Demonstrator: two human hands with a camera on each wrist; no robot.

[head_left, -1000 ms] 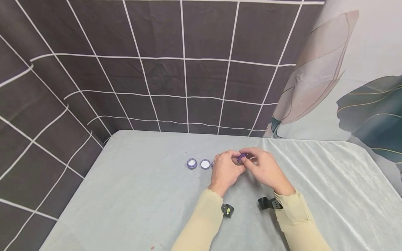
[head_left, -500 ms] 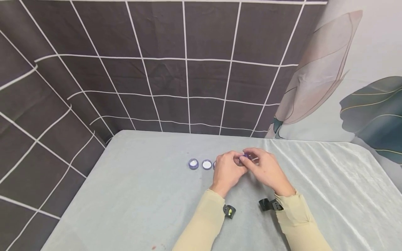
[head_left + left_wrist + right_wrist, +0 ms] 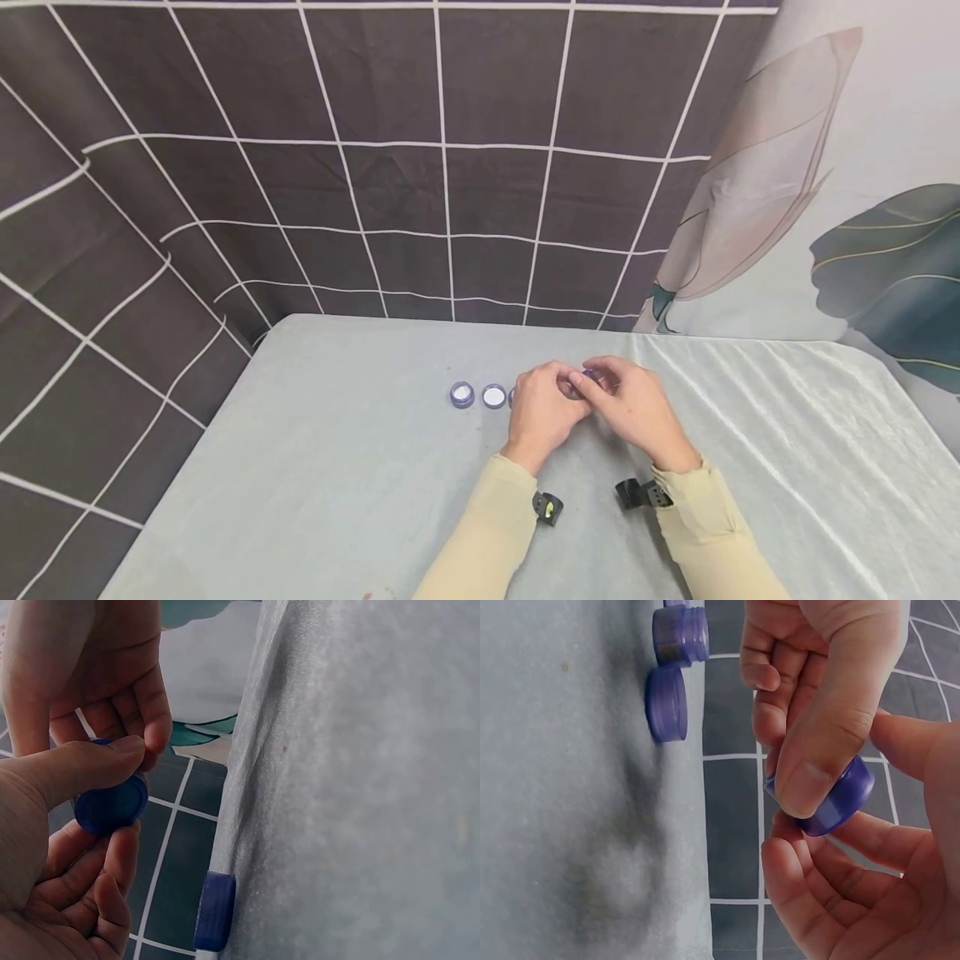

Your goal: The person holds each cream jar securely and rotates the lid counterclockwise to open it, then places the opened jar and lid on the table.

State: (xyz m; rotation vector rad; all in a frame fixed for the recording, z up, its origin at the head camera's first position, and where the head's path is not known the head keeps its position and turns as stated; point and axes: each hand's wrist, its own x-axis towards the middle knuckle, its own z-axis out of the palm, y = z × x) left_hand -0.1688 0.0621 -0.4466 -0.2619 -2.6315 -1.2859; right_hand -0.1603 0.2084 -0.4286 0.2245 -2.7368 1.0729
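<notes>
Both hands meet above the pale cloth, fingers around one small round purple jar (image 3: 847, 796). My right hand (image 3: 633, 404) pinches it, the thumb lying across its side in the right wrist view. My left hand (image 3: 542, 408) holds it from the other side; in the left wrist view the left thumb (image 3: 90, 772) crosses the jar's round face, with curled fingers beneath. From the head view the right thumb hides most of the jar. Left of the hands, two purple-rimmed round pieces with white tops (image 3: 462, 395) sit in a row, and a third is partly hidden behind the left hand.
In the right wrist view a purple jar with a threaded neck (image 3: 681, 636) stands by a wider purple cap-like piece (image 3: 667, 703) on the cloth-covered table (image 3: 315, 450). Dark gridded curtain (image 3: 390, 183) rises behind the table's far edge.
The right thumb has shifted over the held jar, which shows less in the head view than a second ago. Both hands stay almost in place, and the pieces on the table have not moved.
</notes>
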